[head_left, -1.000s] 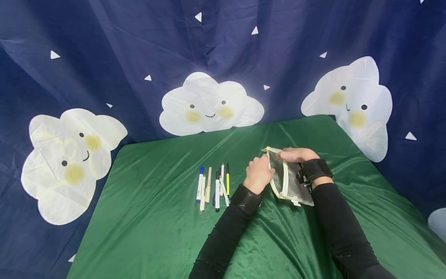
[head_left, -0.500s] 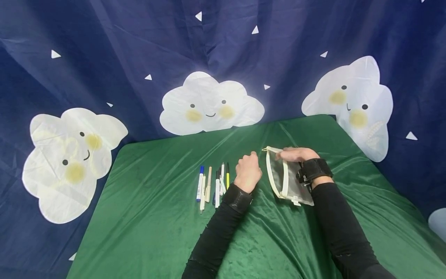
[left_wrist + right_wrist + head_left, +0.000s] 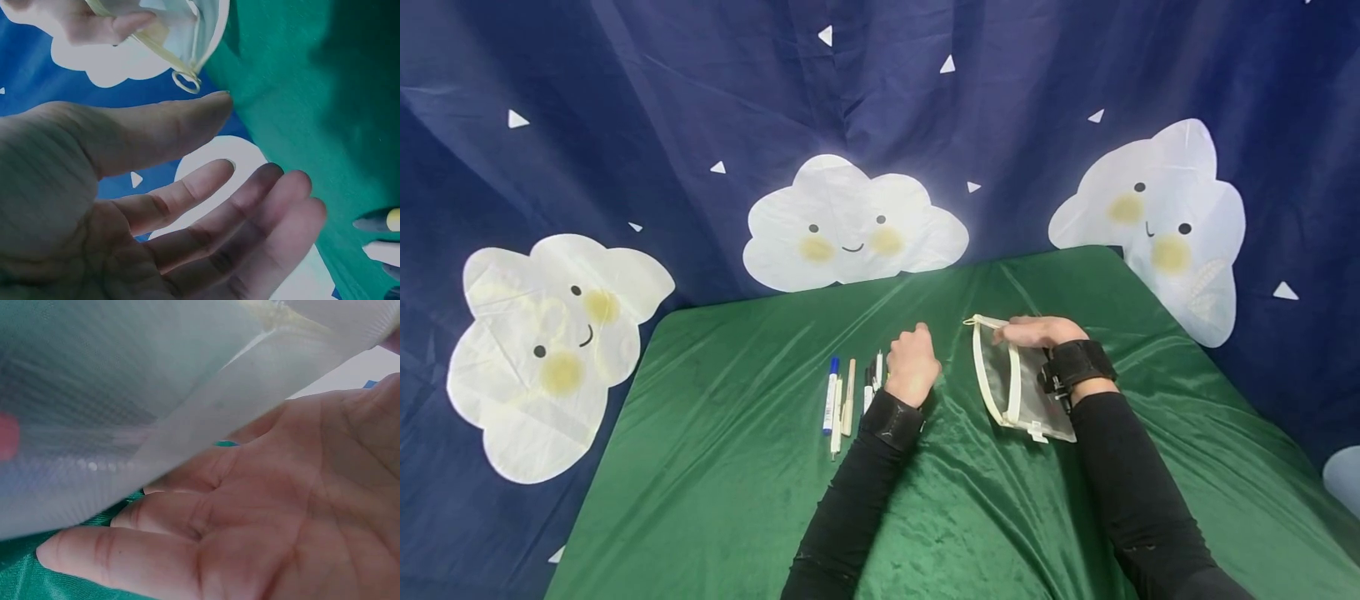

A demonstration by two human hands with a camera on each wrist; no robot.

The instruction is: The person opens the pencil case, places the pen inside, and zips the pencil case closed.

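Note:
My left hand (image 3: 913, 365) is just above the right end of a row of pens (image 3: 848, 400), partly covering them. Its fingers are loosely bent and hold nothing, as the left wrist view shows the palm and fingers (image 3: 187, 212) bare. To the right lies a see-through zip pouch (image 3: 1041, 408) with cream edging, its mouth gaping to the left. My right hand (image 3: 1041, 332) holds the pouch by its far rim, the thumb at the opening. In the right wrist view the mesh side of the pouch (image 3: 125, 381) covers part of the right fingers (image 3: 119, 556).
The pens include a blue-capped marker (image 3: 831, 396) and a beige pen (image 3: 849, 396). A yellow pen (image 3: 394, 220) shows at the left wrist view's edge. Everything lies on a wrinkled green cloth (image 3: 715, 467). A dark blue curtain (image 3: 700, 83) with clouds hangs behind.
My left hand has let go of the pouch's edge and moved left to the pens. The right hand and the pouch have stayed in place, with the mouth still gaping.

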